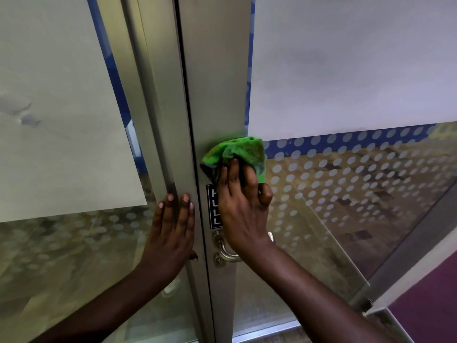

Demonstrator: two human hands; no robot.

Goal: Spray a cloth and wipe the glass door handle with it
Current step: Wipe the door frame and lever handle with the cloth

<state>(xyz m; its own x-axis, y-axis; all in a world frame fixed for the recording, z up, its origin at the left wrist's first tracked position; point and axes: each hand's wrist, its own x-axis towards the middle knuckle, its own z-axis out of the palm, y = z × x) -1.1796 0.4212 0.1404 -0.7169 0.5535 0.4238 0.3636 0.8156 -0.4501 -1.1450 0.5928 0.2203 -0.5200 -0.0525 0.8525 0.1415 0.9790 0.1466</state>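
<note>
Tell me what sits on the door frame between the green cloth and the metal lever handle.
In the head view, a dark vertical sign with white letters, partly hidden by the right hand, lies between green microfibre cloth and silver lever handle.

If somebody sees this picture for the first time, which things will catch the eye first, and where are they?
The bright green cloth stands out at the centre, pressed by the right hand against the metal door frame, above the PULL sticker. The left hand lies flat on the neighbouring frame to the left. Below the right wrist, the silver door handle shows only partly.
</note>
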